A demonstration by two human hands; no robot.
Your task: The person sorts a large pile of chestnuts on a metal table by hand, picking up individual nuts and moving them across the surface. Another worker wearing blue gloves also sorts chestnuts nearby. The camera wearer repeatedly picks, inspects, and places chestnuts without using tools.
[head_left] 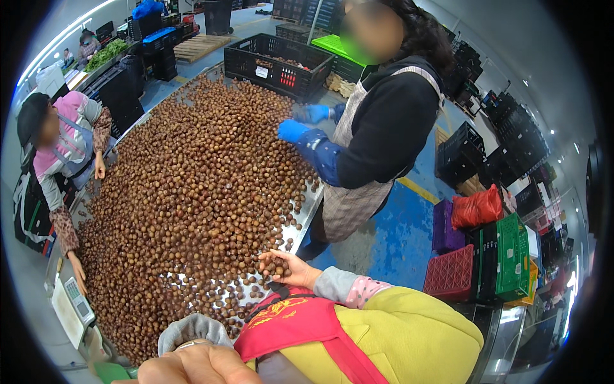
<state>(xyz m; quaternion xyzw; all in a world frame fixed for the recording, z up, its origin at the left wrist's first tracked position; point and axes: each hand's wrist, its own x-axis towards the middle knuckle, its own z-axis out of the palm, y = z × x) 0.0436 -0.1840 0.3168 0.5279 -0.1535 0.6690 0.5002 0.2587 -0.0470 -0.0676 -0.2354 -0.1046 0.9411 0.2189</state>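
A broad pile of small round brown nuts [192, 179] covers the metal table [292, 234]. My right hand [281, 267] is at the pile's near right edge, fingers curled round several nuts, beside my red apron [300, 326]. My left hand [185, 365] is very close at the bottom edge, below a grey cuff; its fingertips are cut off, so I cannot tell what it holds.
A co-worker [61, 134] at left has bare hands at the pile, near a scale [68, 307]. Another [384, 128], in blue gloves, stands across at right. A black crate [278, 67] sits behind the pile; stacked crates [495, 256] stand at right.
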